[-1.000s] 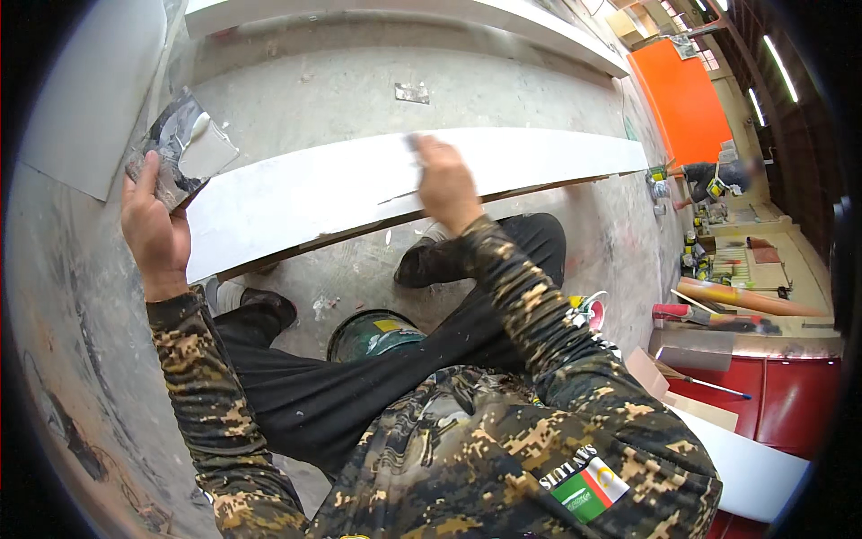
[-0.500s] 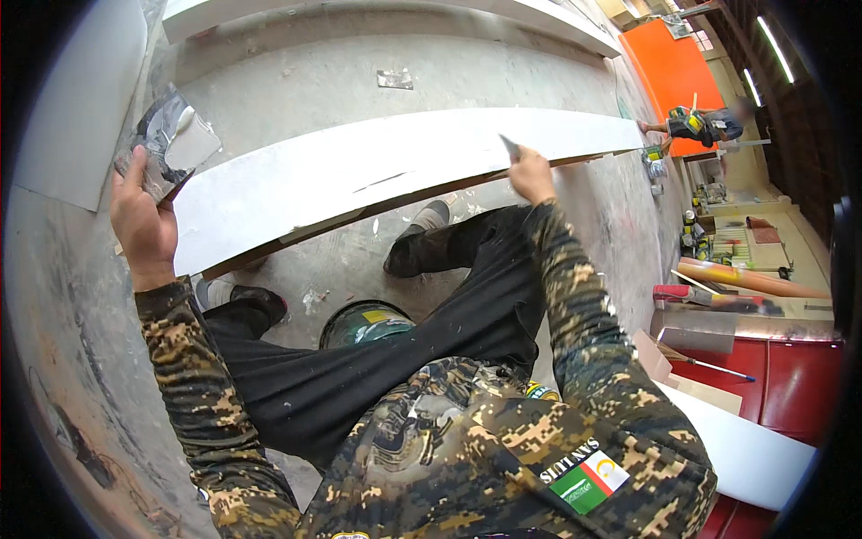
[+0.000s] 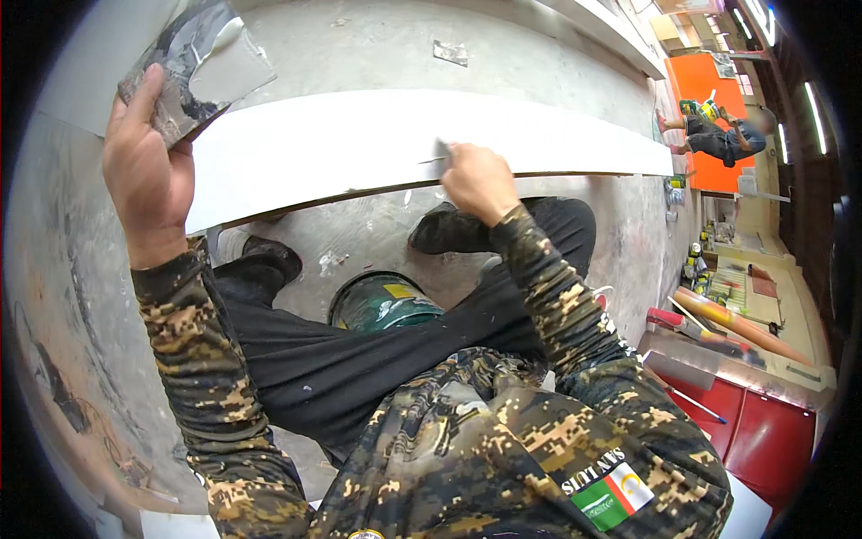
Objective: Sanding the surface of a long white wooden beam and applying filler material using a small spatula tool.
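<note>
My left hand (image 3: 148, 184) grips a grey, smeared putty board (image 3: 180, 108), thumb on its upper face. A pale mass of putty (image 3: 235, 67) lies on the board's far side. Across in front of me runs a long white plank (image 3: 314, 144), its left end just beside the putty board. My right hand (image 3: 480, 182) is closed around a putty knife (image 3: 441, 154), whose handle the fingers hide. The blade is over the middle of the plank, beside a short dark mark; whether it touches the surface I cannot tell.
A green bucket (image 3: 386, 310) stands on the floor between my legs. Another white plank (image 3: 611, 31) lies beyond. At the far right a person (image 3: 723, 135) works near an orange panel (image 3: 691, 76). Red cabinets (image 3: 763, 431) stand at right; a flat scrap (image 3: 450, 53) lies on the floor.
My right hand has moved left along the plank with the putty knife. The putty board in my left hand has risen and appears larger. The whole view has shifted slightly.
</note>
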The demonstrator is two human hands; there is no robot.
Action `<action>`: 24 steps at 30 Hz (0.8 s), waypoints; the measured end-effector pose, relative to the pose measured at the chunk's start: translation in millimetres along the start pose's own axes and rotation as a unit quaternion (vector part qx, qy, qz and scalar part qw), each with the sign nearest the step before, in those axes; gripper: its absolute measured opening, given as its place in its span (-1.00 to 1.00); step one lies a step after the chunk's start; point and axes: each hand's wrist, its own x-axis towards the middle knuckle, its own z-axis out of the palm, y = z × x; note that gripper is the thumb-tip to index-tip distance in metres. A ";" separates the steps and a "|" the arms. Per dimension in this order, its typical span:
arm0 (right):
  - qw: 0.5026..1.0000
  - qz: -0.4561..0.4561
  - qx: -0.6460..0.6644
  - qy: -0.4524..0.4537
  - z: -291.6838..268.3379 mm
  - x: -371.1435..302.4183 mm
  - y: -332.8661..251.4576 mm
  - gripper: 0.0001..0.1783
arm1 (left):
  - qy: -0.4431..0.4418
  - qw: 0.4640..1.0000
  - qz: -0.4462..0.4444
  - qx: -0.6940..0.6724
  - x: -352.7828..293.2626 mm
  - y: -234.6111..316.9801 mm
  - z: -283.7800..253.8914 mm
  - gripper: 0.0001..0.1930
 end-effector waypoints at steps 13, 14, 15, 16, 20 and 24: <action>0.952 -0.264 0.152 -0.037 17.5 -66.3 -120.5 -0.66 | 0.098 0.959 -0.115 -0.239 4.8 6.2 6.3 -0.71; 0.944 -0.262 0.192 0.058 18.5 -61.3 -95.6 -0.61 | 0.103 0.959 -0.117 -0.238 4.1 9.2 7.4 -0.70; 0.925 -0.262 0.232 0.150 20.3 -55.3 -70.1 -0.55 | 0.111 0.959 -0.117 -0.234 2.4 13.5 5.2 -0.69; 0.920 -0.246 0.221 0.209 20.8 -46.5 -37.7 -0.54 | 0.093 0.960 -0.109 -0.239 2.4 13.3 6.8 -0.67; 0.912 -0.119 0.161 0.357 15.0 -10.8 84.1 -0.60 | 0.074 0.969 -0.121 -0.203 6.6 9.8 1.4 -0.66; 0.919 0.010 0.040 0.392 32.5 11.3 181.9 -0.63 | 0.043 0.969 -0.127 -0.208 11.0 0.8 17.4 -0.66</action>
